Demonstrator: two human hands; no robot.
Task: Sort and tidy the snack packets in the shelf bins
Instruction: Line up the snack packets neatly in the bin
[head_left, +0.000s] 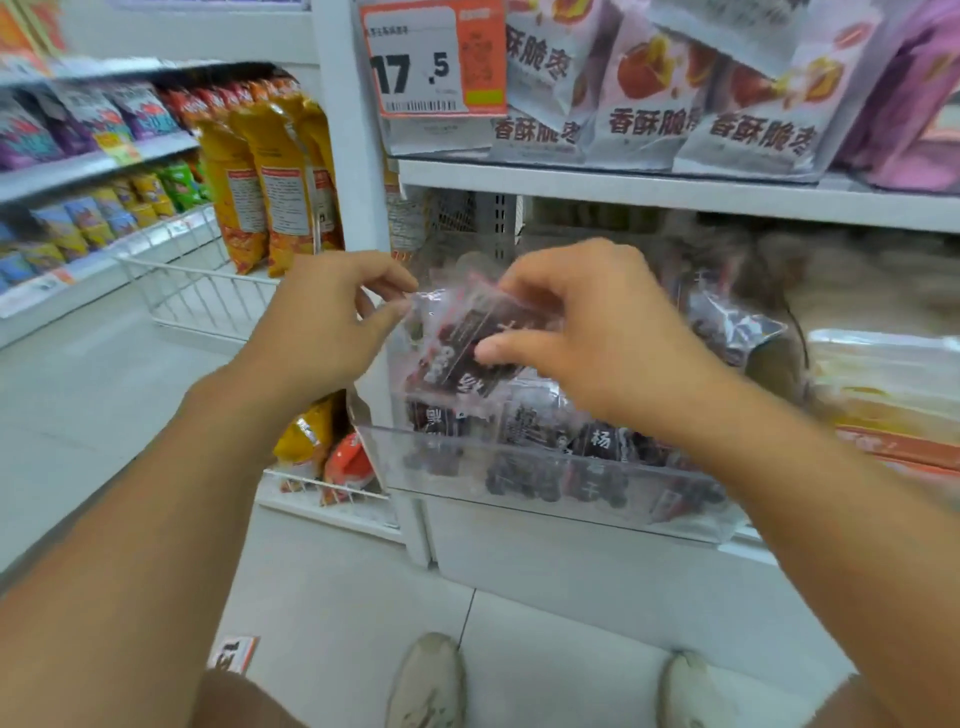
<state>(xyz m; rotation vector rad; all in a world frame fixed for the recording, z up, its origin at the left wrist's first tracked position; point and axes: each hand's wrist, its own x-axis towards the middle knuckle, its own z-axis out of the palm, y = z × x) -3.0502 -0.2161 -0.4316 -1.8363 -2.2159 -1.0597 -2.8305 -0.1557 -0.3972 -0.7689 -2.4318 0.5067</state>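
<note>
Both hands hold one clear packet of dark dried fruit (467, 338) just above the transparent bin (545, 488) on the lower shelf. The left hand (322, 322) pinches the packet's left edge between thumb and forefinger; the right hand (587, 332) grips its right side, fingers curled over the top and thumb pressing the front. The frame is blurred, so the label is only partly legible — the printing looks like that on the packets lying in the bin (592, 447), which suggests this one belongs there.

To do the step well, I would level the packet with its printed face forward, then lower it behind the bin's front wall in line with the others, not dropped on top at a slant — the film is slick and a loose pile will slide
</note>
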